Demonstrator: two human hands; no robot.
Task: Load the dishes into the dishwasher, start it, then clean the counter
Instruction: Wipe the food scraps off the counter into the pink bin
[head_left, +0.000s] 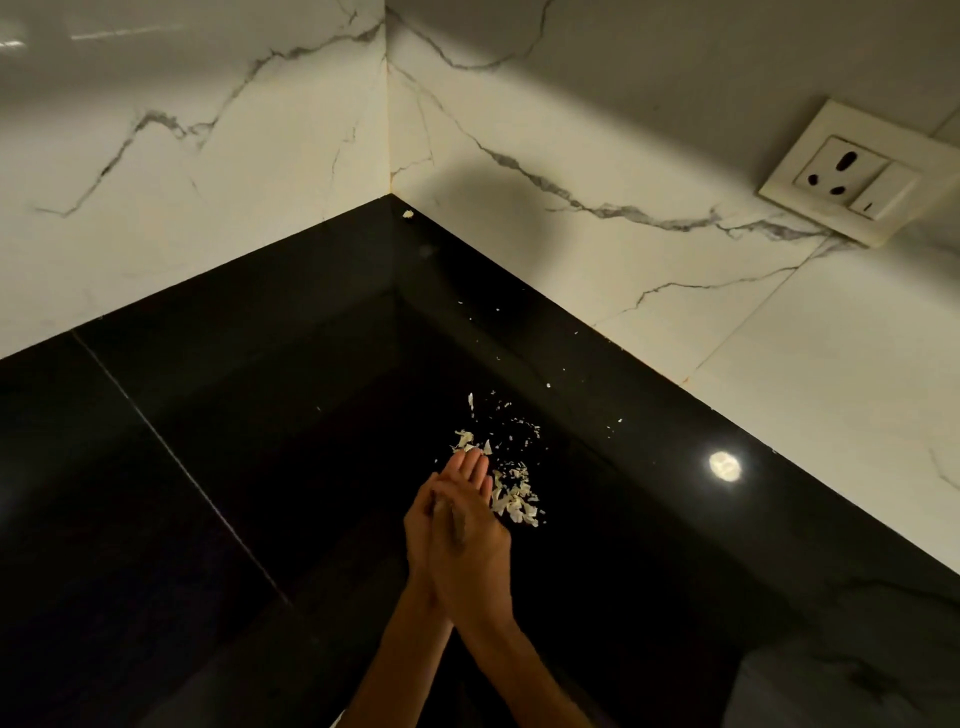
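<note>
While the two hands press palm to palm over the black worktop (260, 415), the left hand (423, 525) and right hand (470, 535) keep their fingers straight; whether anything lies between them I cannot tell. Just right of the fingertips lies a pile of pale flaky scraps (511, 501), with specks scattered farther toward the marble wall (675, 130). One crumb (408, 213) sits in the far corner. A wall socket (844, 174) is at far right.

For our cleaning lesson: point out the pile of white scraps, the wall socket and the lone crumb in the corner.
Pile of white scraps (514, 501): head view, on the thickest part of the pile.
Wall socket (844, 174): head view, on its faceplate.
Lone crumb (408, 213): head view, on its middle.
</note>
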